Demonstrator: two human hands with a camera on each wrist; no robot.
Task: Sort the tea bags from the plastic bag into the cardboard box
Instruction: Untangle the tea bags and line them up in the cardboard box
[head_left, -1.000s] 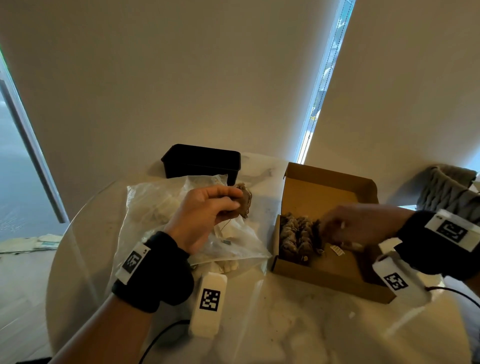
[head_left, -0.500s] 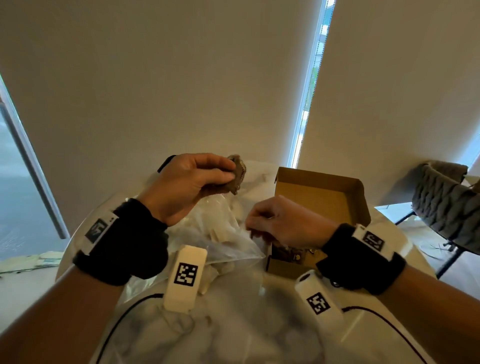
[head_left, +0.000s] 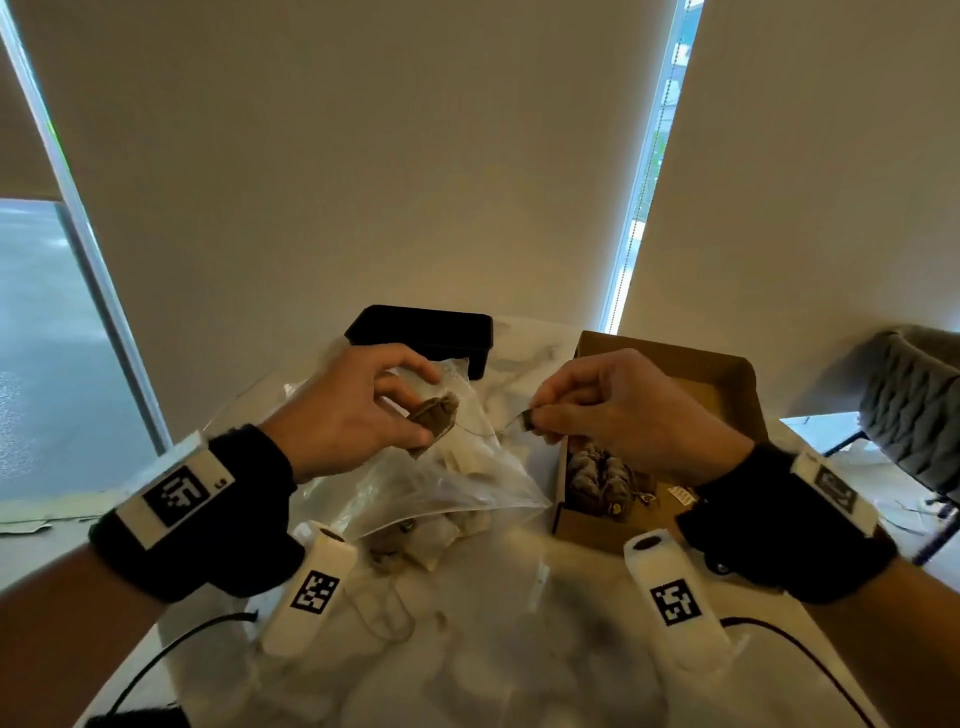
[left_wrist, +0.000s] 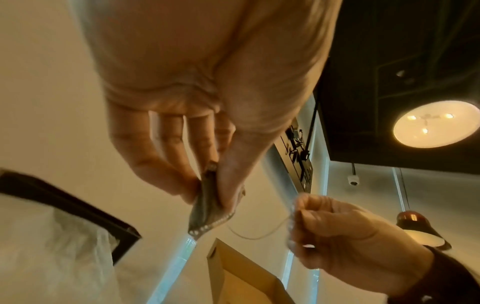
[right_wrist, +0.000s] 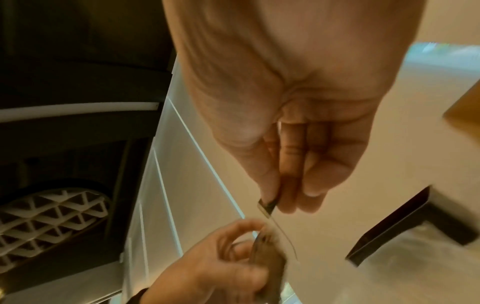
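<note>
Left hand (head_left: 353, 410): pinches tea bag (head_left: 434, 415), frame centre.
Right hand (head_left: 618, 410): pinches its tag (head_left: 524, 420).
Next: likely lower it into cardboard box (head_left: 737, 384).

a home dining room. a quilted chair (head_left: 914, 410) stands beside the marble table (head_left: 498, 665). roller blinds (head_left: 363, 156) hang behind that table.

Pale roller blinds (head_left: 363, 156) cover tall windows; a grey quilted chair (head_left: 909, 405) stands at right.

plastic bag (head_left: 457, 483): clear, glossy film | cardboard box (head_left: 737, 384): matt brown card | table (head_left: 498, 649): polished marble-look | tea bag (head_left: 434, 415): matt fibrous paper
</note>
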